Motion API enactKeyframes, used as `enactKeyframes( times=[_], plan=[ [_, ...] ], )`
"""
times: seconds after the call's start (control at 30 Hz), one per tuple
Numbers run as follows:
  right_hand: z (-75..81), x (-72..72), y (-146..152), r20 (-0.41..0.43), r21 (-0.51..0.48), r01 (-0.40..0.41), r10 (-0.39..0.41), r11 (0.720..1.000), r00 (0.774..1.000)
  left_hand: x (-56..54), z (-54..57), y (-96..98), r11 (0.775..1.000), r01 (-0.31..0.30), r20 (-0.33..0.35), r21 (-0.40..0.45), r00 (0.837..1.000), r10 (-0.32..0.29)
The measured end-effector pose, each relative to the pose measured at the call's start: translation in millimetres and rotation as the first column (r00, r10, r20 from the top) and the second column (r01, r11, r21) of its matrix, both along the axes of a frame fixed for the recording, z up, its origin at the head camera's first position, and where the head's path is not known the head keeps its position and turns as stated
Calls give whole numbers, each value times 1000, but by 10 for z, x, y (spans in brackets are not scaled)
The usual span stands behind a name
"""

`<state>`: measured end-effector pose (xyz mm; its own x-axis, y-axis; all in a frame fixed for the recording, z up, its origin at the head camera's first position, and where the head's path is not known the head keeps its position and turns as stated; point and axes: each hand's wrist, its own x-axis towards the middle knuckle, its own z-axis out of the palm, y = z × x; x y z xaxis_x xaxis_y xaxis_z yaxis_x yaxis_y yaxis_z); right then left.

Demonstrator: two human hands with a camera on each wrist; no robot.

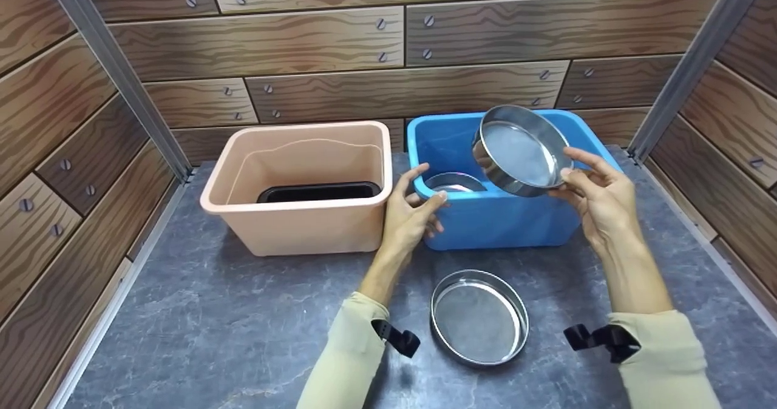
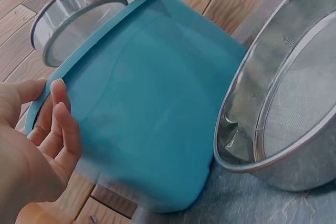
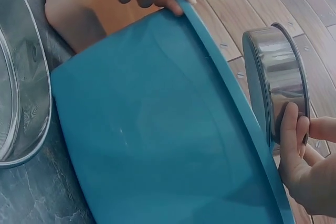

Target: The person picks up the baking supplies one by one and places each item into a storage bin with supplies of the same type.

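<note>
My right hand point(image 1: 607, 199) pinches the rim of a round metal sieve point(image 1: 522, 145), its mesh tilted, over the front right of a blue bin point(image 1: 504, 221). In the right wrist view, the sieve's shiny side wall point(image 3: 278, 61) shows beside the bin's rim. At the bin's front left corner, my left hand point(image 1: 410, 212) grips the rim between thumb and fingers. Inside the bin lies another round metal piece point(image 1: 454, 182), mostly hidden by the front wall. A second sieve point(image 1: 479, 318) lies flat on the table between my forearms, mesh showing.
A peach bin point(image 1: 303, 230) stands left of the blue one, with a black tray point(image 1: 318, 192) inside. Wood-patterned walls point(image 1: 334, 39) enclose the grey marbled table point(image 1: 200, 324) at the back and both sides.
</note>
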<state>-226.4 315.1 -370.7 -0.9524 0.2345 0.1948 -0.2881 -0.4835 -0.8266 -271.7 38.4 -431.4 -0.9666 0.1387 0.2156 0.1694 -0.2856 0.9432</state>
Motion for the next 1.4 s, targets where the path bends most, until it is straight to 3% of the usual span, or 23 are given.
enactKeyframes(
  times=[0.4,0.93,1.4],
  plan=[
    [62,-196,-68,117,78,73,-82,994,990,-12,-7,0,1000,-2,12,17,1000,2],
    [41,-253,-143,132,269,163,-204,949,970,-15,-25,13,998,7,11,56,1000,-8],
    [82,-271,-107,196,346,117,-194,931,961,-22,-31,10,998,13,3,62,1000,-13]
  ],
)
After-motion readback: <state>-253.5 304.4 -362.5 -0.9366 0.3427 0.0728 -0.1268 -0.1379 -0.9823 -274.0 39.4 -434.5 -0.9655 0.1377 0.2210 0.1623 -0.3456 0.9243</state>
